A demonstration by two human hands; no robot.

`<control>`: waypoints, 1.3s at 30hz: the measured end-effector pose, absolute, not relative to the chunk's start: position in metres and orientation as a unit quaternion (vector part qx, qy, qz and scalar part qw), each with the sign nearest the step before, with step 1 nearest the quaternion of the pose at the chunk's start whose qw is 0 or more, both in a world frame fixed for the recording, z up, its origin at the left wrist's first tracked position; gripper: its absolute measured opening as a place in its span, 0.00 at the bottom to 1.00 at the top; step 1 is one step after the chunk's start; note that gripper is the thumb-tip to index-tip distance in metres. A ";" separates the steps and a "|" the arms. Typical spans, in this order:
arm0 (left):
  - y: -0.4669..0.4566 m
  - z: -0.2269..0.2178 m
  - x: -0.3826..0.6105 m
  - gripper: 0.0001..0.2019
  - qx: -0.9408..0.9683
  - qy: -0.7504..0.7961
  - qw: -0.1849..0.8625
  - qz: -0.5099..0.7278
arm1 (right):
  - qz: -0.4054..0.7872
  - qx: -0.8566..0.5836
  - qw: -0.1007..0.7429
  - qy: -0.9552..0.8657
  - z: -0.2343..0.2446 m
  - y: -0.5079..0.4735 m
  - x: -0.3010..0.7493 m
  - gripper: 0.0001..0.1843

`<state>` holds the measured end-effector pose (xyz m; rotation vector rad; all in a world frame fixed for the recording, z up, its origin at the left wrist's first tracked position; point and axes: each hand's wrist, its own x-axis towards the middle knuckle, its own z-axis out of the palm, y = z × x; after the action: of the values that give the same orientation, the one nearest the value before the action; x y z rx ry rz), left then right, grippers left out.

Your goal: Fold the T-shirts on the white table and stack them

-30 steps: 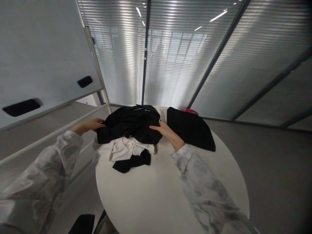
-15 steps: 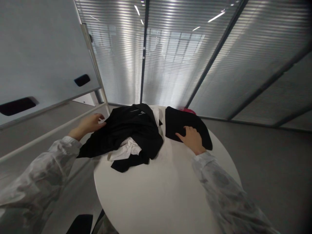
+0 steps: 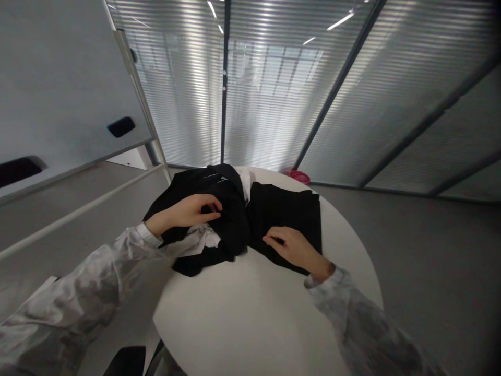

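Observation:
A heap of black clothing (image 3: pixel 230 230) lies crumpled on the left of the round white table (image 3: pixel 250 313), with white cloth (image 3: pixel 195 241) showing in its folds. Over this heap hovers my left hand (image 3: pixel 188 211), fingers curved, thumb and index apart, nothing between them. A black garment (image 3: pixel 293 211), folded into a roughly square shape, lies to the right, its left edge against the heap. My right hand (image 3: pixel 293 248) is on its near part, thumb and fingertips pinched together on the fabric; the exact grip is partly hidden.
Beyond the table's far edge a pink-red basket-like object (image 3: pixel 299 176) shows. A whiteboard on a stand (image 3: pixel 70 78) is at the left, its rail (image 3: pixel 82 214) running low beside the table. Glass partitions with blinds (image 3: pixel 266 120) stand behind. A black chair part (image 3: pixel 125 360) shows below.
My left hand has moved right, from the heap's left edge to above it. My right hand has come nearer and closed; the folded black garment has shifted left and towards me, meeting the heap.

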<state>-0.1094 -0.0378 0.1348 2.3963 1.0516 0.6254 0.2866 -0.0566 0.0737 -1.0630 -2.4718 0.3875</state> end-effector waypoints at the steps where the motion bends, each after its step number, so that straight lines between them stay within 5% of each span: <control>1: -0.038 0.138 -0.100 0.15 0.872 0.370 0.225 0.227 | 0.124 -0.390 0.209 -0.888 0.076 -0.059 0.288 0.19; 6: -0.029 0.141 -0.053 0.15 0.894 0.350 0.181 0.212 | -0.068 -0.603 0.280 -0.744 0.067 -0.015 0.332 0.21; 10: -0.010 0.126 -0.021 0.21 0.903 0.361 0.155 0.174 | 0.001 -0.710 0.237 -0.663 0.051 0.020 0.368 0.15; 17: 0.004 0.114 0.014 0.33 0.906 0.309 0.145 0.250 | 0.070 -0.532 0.375 -0.756 0.077 -0.049 0.352 0.13; 21: 0.002 0.110 0.029 0.53 0.939 0.217 0.111 0.244 | 0.250 -0.368 0.257 -0.858 0.102 -0.121 0.331 0.09; 24: -0.003 0.102 0.040 0.41 0.973 0.140 0.112 0.146 | 0.320 -0.316 0.185 -0.874 0.111 -0.144 0.332 0.10; 28: -0.025 0.097 0.057 0.15 0.987 0.109 0.103 0.050 | 0.214 -0.475 0.287 -0.804 0.100 -0.103 0.363 0.15; 34: -0.088 0.111 0.082 0.16 0.981 0.091 0.165 0.049 | 0.023 -0.634 0.257 -0.729 0.048 -0.001 0.397 0.21; 39: -0.105 0.129 0.078 0.23 0.902 0.032 0.426 -0.066 | 0.071 -0.635 0.244 -0.729 0.024 0.020 0.402 0.12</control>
<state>0.0775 -0.1047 0.1286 2.2539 0.0812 -0.1639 0.4021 0.0205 0.0244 -1.7339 -1.9915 0.1942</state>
